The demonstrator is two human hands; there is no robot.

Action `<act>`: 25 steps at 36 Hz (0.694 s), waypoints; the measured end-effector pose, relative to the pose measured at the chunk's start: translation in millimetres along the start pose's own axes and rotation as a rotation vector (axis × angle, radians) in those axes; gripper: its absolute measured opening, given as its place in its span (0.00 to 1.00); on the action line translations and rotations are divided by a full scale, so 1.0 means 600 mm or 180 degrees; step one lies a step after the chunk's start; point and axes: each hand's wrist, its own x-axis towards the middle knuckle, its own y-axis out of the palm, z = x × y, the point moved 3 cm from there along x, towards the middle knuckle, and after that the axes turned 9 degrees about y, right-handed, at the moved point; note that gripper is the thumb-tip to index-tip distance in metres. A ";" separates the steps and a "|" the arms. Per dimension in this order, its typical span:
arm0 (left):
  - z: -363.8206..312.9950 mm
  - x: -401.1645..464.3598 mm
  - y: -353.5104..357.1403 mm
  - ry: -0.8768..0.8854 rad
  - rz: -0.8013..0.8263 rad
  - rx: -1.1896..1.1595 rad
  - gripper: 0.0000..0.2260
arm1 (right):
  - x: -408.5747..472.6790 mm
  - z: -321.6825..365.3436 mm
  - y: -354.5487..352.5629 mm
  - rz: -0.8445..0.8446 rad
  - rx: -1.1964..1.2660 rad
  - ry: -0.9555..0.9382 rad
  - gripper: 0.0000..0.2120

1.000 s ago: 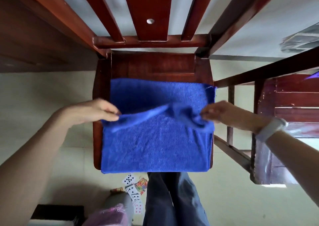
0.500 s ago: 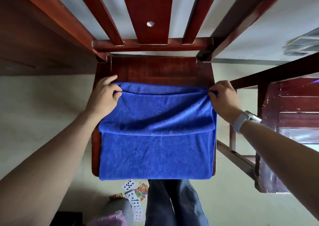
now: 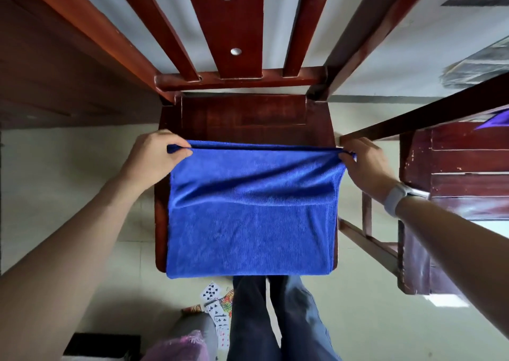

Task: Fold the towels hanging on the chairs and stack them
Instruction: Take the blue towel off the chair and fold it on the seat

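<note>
Nearest, playing cards (image 3: pixel 213 301) lie scattered on the pale floor (image 3: pixel 68 184) by the person's trouser legs. Above them a blue towel (image 3: pixel 250 223) covers the red wooden chair seat (image 3: pixel 245 115), its near edge hanging over the front. The left hand (image 3: pixel 154 155) and right hand (image 3: pixel 363 162) each pinch a far corner, pulling that edge taut. A second chair (image 3: pixel 454 167) stands close on the right.

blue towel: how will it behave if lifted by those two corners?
Likely floppy: the towel sags in soft folds between the left hand and right hand. Probably light, since fingertip pinches hold it taut. The terry pile looks grippy, unlikely to slip on the chair.
</note>
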 end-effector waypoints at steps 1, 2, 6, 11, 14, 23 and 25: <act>-0.004 -0.010 -0.006 0.0021 -0.0021 -0.0039 0.03 | -0.008 -0.002 -0.006 0.0037 0.0017 0.0009 0.08; -0.008 -0.021 -0.012 0.0022 -0.0024 -0.0075 0.03 | -0.017 -0.004 -0.012 0.0070 0.0018 0.0007 0.08; -0.011 -0.070 -0.039 -0.0024 0.0015 -0.0224 0.06 | -0.059 -0.003 -0.051 0.0045 -0.0061 -0.0187 0.07; -0.045 -0.116 -0.081 0.0147 -0.0073 -0.0218 0.05 | -0.118 0.004 -0.105 -0.0162 -0.0155 -0.0438 0.06; -0.067 -0.142 -0.107 0.0304 -0.0042 -0.0116 0.03 | -0.162 0.005 -0.133 -0.0286 -0.0170 -0.0458 0.04; -0.123 -0.222 -0.216 0.0910 -0.0107 -0.0096 0.07 | -0.323 0.039 -0.239 -0.0786 -0.0158 -0.0567 0.04; -0.144 -0.231 -0.245 0.0961 -0.0224 -0.0097 0.06 | -0.350 0.045 -0.261 -0.0914 -0.0220 -0.0542 0.03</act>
